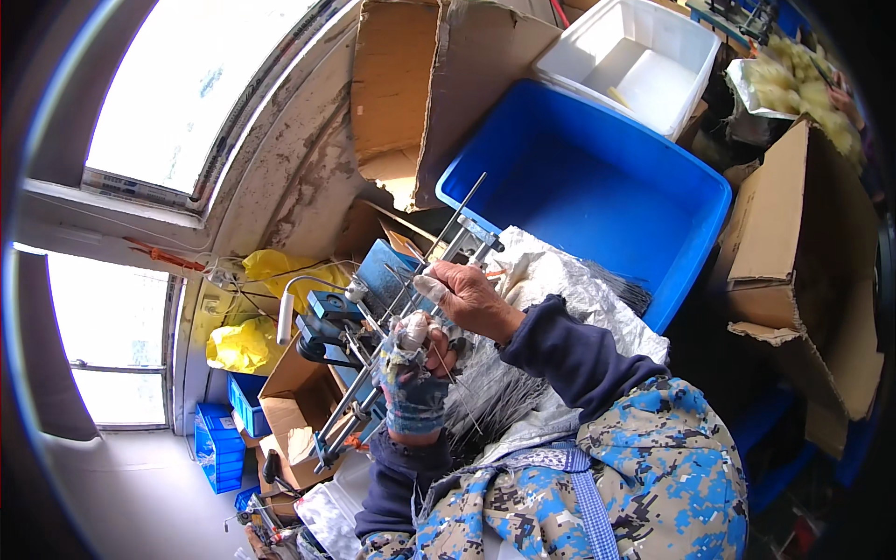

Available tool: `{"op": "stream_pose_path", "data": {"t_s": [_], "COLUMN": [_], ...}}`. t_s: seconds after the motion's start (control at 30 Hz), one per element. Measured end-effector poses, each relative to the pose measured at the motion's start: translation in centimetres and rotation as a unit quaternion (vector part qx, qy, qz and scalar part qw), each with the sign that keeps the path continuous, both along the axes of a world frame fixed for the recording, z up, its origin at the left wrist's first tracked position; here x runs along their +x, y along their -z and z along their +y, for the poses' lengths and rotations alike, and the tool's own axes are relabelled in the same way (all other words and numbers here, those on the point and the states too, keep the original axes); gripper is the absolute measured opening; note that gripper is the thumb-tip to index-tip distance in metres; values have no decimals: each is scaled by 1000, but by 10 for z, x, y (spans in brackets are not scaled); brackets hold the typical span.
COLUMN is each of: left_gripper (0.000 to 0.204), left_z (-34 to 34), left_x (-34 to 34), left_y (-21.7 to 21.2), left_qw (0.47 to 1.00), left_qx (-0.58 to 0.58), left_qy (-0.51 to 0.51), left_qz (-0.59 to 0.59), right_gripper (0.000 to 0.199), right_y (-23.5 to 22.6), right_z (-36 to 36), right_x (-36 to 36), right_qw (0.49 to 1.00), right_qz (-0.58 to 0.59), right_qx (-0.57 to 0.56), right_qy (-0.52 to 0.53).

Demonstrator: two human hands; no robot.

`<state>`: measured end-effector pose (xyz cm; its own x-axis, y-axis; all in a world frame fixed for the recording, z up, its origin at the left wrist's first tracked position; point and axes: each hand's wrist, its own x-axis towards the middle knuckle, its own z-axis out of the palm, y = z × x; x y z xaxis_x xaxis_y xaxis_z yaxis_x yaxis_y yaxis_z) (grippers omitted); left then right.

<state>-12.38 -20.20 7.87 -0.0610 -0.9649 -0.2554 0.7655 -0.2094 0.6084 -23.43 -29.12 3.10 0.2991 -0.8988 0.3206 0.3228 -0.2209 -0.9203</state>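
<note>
Right hand (467, 297), bare, at frame centre, fingers pinched shut on a thin wire (439, 364) at the blue metal jig (373, 308); left hand (411, 378), in a worn fingerless glove, is curled closed around the wire's lower end just below. A grey wire bundle (504, 392) lies across the lap on white sacking (560, 280), with a blue bin (597, 187) behind, upper right. Risk, as I judge it: the springy wire slips the pinch and jabs a bare fingertip, or snags the bundle.

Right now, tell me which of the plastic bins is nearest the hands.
The big blue bin, just beyond the right hand. The white bin sits farther back, and the small blue crates lie low by the window.
</note>
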Motion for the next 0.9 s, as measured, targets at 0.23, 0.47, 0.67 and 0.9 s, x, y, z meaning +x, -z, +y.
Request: {"op": "stream_pose_path", "data": {"t_s": [0.23,0.47,0.67,0.9], "left_gripper": [39,35,39,38], "left_z": [0,1,0,1], "left_x": [-4,1,-5,-2], "left_y": [0,6,2,5], "left_qw": [998,1000,997,998], "left_qx": [34,-3,50,46], "left_qy": [-34,-3,-39,-35], "left_qz": [-37,-29,-41,-34], "right_gripper": [27,27,24,21], "right_y": [5,6,6,12], "right_z": [0,1,1,1], "right_x": [5,5,4,7], "right_qw": [1000,1000,1000,999], "right_qz": [-24,-23,0,21], "right_qx": [14,10,-1,-20], "right_qy": [0,4,23,43]}}
